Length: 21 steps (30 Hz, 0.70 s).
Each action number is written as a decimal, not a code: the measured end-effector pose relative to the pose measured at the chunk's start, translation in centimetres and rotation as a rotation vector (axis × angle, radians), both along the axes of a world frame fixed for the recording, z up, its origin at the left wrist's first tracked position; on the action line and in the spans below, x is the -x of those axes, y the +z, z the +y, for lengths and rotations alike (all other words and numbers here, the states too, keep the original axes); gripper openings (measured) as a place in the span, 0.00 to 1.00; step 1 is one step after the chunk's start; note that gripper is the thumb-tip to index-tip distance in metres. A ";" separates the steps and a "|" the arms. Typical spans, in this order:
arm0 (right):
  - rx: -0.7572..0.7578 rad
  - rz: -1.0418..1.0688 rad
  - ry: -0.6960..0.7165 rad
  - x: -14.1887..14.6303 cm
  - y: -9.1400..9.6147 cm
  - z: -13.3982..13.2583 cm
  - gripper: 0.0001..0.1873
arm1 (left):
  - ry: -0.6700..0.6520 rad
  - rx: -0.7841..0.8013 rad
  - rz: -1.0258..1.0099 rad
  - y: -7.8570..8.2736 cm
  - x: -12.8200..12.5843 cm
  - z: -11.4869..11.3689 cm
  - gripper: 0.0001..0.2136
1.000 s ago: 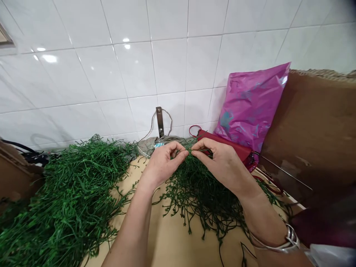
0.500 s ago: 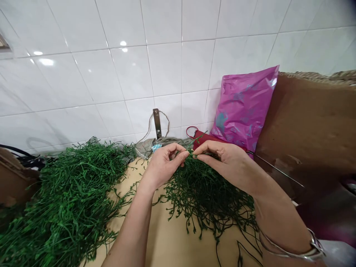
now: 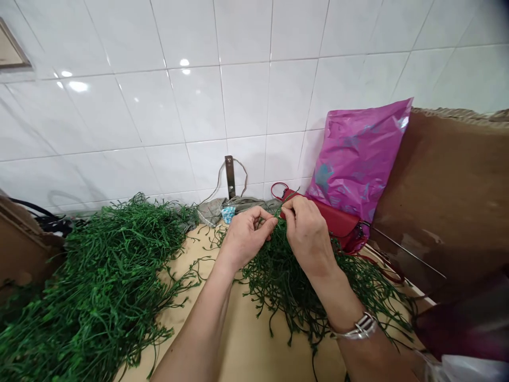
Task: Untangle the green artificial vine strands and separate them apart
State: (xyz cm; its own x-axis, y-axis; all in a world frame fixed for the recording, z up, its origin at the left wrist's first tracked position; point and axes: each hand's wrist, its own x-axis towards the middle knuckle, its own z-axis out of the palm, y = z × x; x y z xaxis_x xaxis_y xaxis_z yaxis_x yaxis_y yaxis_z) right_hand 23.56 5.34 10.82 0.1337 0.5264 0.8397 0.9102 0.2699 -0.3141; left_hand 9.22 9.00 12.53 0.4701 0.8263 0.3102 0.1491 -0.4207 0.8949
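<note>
My left hand [image 3: 248, 236] is closed in a pinch, thumb against forefinger, on a thin green stem [image 3: 278, 212]. Close beside it, my right hand [image 3: 307, 233] pinches the same stem, its back turned up and a metal bracelet at the wrist. Most of the stem is hidden by the fingers. Below both hands spreads a heap of dark green stems [image 3: 286, 289] with small branching tips. To the left lies a larger, brighter pile of green stems [image 3: 115, 265]. A few loose ones are scattered between the two piles.
A tan tabletop [image 3: 242, 339] runs up to a white tiled wall [image 3: 246, 101]. Along the back are a blue-and-white packet [image 3: 228, 214], a red purse [image 3: 338, 218] and a pink plastic bag [image 3: 358, 159]. Cardboard [image 3: 449, 212] stands at right, a brown box [image 3: 24, 244] at left.
My right hand has turned more upright and its forearm has swung inward, uncovering the red purse and more of the stem heap. My left hand keeps its pinch. The view has shifted slightly left.
</note>
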 end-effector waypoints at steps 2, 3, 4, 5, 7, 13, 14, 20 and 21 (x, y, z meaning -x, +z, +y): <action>0.022 0.031 -0.033 -0.4 -0.8 0.7 0.09 | 0.008 0.029 -0.027 0.1 -0.2 -0.3 0.08; 0.042 0.056 -0.058 -1.0 -1.3 1.0 0.09 | -0.039 0.061 -0.053 0.4 -0.3 -0.8 0.09; 0.063 0.085 -0.087 -1.8 -1.7 1.2 0.09 | -0.109 0.094 -0.087 0.9 -0.3 -1.5 0.09; 0.085 0.116 -0.120 -2.7 -2.1 1.4 0.08 | -0.227 0.130 -0.116 1.4 -0.2 -2.2 0.09; 0.113 0.166 -0.177 -4.8 -2.5 1.4 0.08 | -0.371 0.117 -0.166 2.4 0.0 -3.5 0.09; 0.125 0.102 -0.207 -6.4 0.2 -1.3 0.09 | -0.093 0.055 -0.194 3.1 1.2 -2.8 0.06; 0.097 0.080 -0.209 -5.8 1.2 -2.1 0.11 | -0.044 0.042 -0.175 3.0 1.4 -2.3 0.06; 0.045 0.166 -0.074 -2.2 5.7 -5.9 0.10 | -0.048 0.109 -0.260 2.9 1.7 -1.3 0.08; 0.075 0.165 -0.020 -1.9 5.9 -6.1 0.09 | -0.058 0.117 -0.275 2.9 1.7 -1.4 0.08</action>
State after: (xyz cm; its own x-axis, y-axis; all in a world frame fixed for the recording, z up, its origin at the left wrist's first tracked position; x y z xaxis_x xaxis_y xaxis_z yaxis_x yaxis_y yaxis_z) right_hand 25.43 -0.77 16.76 0.2777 0.5827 0.7638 0.8495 0.2223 -0.4784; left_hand 7.56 7.61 15.46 0.4290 0.8383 0.3365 -0.1262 -0.3133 0.9412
